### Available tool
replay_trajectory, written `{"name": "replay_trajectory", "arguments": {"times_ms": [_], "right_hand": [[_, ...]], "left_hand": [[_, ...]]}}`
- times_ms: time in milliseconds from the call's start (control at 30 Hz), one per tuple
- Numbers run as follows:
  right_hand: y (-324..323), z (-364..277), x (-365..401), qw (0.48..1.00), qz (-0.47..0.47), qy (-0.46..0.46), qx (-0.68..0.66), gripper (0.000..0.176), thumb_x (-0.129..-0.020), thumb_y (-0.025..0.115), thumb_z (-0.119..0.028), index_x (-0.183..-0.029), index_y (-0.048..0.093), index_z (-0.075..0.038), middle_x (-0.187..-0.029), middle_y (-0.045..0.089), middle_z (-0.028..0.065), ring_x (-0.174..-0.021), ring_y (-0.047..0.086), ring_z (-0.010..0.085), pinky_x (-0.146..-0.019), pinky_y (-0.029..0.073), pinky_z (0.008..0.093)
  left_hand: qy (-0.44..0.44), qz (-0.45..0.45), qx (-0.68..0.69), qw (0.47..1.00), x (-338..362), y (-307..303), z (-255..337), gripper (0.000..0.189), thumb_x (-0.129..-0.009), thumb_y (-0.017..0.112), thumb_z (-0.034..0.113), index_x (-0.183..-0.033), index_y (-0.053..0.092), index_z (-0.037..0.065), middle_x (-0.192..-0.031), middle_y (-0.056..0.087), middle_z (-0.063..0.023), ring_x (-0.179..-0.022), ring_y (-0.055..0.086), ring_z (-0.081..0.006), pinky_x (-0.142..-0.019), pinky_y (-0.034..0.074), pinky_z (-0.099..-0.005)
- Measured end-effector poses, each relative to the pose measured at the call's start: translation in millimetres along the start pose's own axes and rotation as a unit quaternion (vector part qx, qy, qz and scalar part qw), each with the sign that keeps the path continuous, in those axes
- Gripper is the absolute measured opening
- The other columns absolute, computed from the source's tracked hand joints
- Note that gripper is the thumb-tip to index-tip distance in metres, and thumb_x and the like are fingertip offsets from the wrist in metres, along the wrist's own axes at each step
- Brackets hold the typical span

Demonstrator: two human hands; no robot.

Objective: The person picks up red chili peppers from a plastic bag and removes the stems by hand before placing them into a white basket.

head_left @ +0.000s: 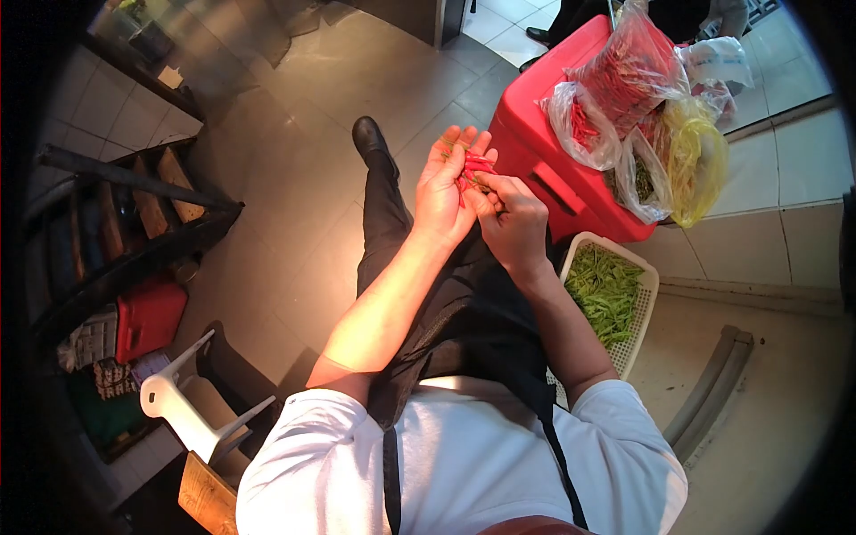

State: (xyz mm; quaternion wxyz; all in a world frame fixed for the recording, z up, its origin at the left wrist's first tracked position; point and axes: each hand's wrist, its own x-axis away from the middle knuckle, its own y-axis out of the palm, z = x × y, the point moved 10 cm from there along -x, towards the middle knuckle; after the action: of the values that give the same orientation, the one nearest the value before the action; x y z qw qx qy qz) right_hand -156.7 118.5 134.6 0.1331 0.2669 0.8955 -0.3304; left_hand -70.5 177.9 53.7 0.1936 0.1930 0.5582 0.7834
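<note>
Several small red chili peppers [480, 164] lie across the fingers of my left hand [439, 198], palm up, with the thumb pressed over them. Some green stems show among them. My right hand [517, 223] is close beside it, thumb and forefinger pinched at a chili stem at the near edge of the bunch. Its other fingers are curled in. Below my right forearm, a cream plastic basket [648, 294] holds a heap of green pieces [602, 290] that look like chili stems or green chilies.
A red cooler box [526, 116] stands ahead on the right. On it are a clear bag of red chilies [624, 76], a smaller chili bag [580, 125] and a yellow bag [697, 160]. A white plastic chair [192, 415] and dark steps [134, 201] are on the left.
</note>
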Motion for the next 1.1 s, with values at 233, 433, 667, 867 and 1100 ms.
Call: {"name": "replay_trajectory", "arguments": {"times_ms": [233,433,667,867,1100], "right_hand": [[-2.8,-3.4,-1.7,0.995,0.046,-0.081,0.049,0.008,-0.084,0.065,-0.005,-0.092,0.065,-0.002,-0.08,0.064,0.0154,-0.071,0.064,0.0322,-0.063,0.051,0.0376],[-4.8,-7.0,-6.5,0.994,0.029,-0.082,0.073,0.003,-0.086,0.062,-0.003,-0.089,0.063,-0.002,-0.079,0.062,0.0161,-0.071,0.062,0.0328,-0.063,0.05,0.038],[-26.0,-11.2,-22.1,0.995,-0.03,-0.071,0.059,0.004,-0.085,0.058,0.0,-0.088,0.06,-0.002,-0.082,0.06,0.0145,-0.076,0.06,0.0334,-0.067,0.049,0.0395],[-19.2,-15.0,-45.1,0.939,-0.302,-0.14,0.087,0.007,-0.086,0.055,-0.007,-0.084,0.054,-0.001,-0.078,0.057,0.0163,-0.077,0.059,0.037,-0.065,0.046,0.0425],[22.0,15.7,-42.3,0.9,-0.39,-0.134,0.146,0.006,-0.082,0.055,-0.006,-0.086,0.056,-0.001,-0.082,0.06,0.0219,-0.086,0.06,0.0421,-0.071,0.048,0.0471]], "left_hand": [[-0.006,0.033,0.006,0.999,-2.8,-16.4,-0.3,0.02,-0.101,0.045,0.012,-0.12,0.05,0.006,-0.12,0.056,-0.0092,-0.119,0.053,-0.0271,-0.108,0.042,-0.0461],[-0.05,0.105,0.073,0.991,-9.3,-43.6,-12.1,0.019,-0.101,0.047,0.016,-0.115,0.053,0.004,-0.115,0.058,-0.0098,-0.116,0.055,-0.0265,-0.107,0.042,-0.0465],[-0.168,0.132,0.045,0.976,-8.7,-65.1,-16.2,0.026,-0.101,0.046,0.014,-0.122,0.051,-0.001,-0.115,0.061,-0.0135,-0.114,0.057,-0.0288,-0.104,0.044,-0.0476],[-0.3,-0.042,-0.104,0.947,14.5,-22.2,-16.9,0.035,-0.099,0.048,0.008,-0.132,0.046,-0.004,-0.12,0.06,-0.0158,-0.114,0.059,-0.0287,-0.101,0.047,-0.0415],[-0.321,-0.103,-0.122,0.934,27.1,-9.2,-36.8,0.029,-0.099,0.049,0.011,-0.124,0.05,-0.005,-0.119,0.06,-0.015,-0.108,0.061,-0.0243,-0.096,0.05,-0.0365]]}}
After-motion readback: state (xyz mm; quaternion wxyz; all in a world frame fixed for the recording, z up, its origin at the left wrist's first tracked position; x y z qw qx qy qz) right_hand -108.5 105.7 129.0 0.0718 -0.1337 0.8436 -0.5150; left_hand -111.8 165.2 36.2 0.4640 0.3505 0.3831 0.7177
